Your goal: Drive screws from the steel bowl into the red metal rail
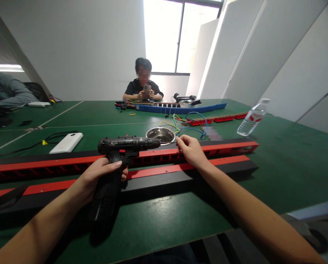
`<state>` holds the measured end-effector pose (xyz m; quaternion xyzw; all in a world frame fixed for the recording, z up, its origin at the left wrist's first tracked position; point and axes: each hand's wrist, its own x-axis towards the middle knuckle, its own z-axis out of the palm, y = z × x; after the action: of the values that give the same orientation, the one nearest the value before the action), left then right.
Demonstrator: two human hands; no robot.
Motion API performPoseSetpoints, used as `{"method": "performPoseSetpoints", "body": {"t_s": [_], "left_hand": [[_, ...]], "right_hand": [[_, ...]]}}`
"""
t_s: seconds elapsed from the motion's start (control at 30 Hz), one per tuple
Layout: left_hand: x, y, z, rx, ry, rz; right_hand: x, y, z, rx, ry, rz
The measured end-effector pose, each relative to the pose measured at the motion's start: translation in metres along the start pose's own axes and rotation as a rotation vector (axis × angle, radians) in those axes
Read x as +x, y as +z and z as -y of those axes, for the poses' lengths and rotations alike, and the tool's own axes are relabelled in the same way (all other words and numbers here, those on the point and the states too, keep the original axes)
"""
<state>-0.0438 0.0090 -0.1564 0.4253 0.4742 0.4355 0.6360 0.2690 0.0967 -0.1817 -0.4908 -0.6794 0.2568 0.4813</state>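
My left hand (98, 174) is wrapped round the handle of a black cordless drill (117, 146), which points to the right. A thin bit (168, 143) sticks out of its chuck. At the tip of the bit, the fingers of my right hand (190, 148) are pinched together; whatever lies between them is too small to make out. Just behind the bit stands a steel bowl (150, 135) with many small dark screws (165, 139) in it. Below both hands lie two long red and black bars (158, 171), side by side across the table, with screws along the red face.
Behind the bars on the green table (158, 216) are a white power bank (67, 143), loose coloured wires (180, 126) and a tilted-looking water bottle (251, 119). Farther back lies a blue strip (180, 109). A person (143, 86) sits opposite with a phone; another person's sleeve (10, 88) shows at left.
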Motion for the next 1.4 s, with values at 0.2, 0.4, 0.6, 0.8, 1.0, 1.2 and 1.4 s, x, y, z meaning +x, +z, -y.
{"method": "performPoseSetpoints", "body": {"t_s": [0.2,0.4,0.6,0.8,1.0,1.2,1.4], "left_hand": [[-0.0014,0.0006,-0.0007,-0.010,-0.006,-0.004],[-0.0013,0.0001,-0.0003,-0.008,-0.007,0.008],[0.0009,-0.0018,0.0017,-0.021,-0.013,0.020],[0.0024,-0.0024,0.0025,-0.015,-0.007,0.011],[0.0016,-0.0016,0.0023,-0.012,-0.018,0.003],[-0.0008,0.0005,-0.0001,-0.014,-0.022,0.004],[-0.0002,0.0008,-0.0002,-0.013,-0.024,-0.020]], "right_hand": [[0.0001,-0.0001,-0.0007,-0.009,-0.002,0.000],[0.0005,0.0001,-0.0022,-0.011,-0.001,0.003],[0.0007,0.0005,-0.0014,0.006,0.006,0.006],[-0.0001,0.0004,0.0007,0.007,0.010,0.006],[-0.0001,0.0006,0.0007,0.001,0.003,-0.004],[-0.0004,0.0001,-0.0006,-0.004,-0.001,0.000],[-0.0003,0.0003,-0.0009,-0.002,0.001,-0.002]]}}
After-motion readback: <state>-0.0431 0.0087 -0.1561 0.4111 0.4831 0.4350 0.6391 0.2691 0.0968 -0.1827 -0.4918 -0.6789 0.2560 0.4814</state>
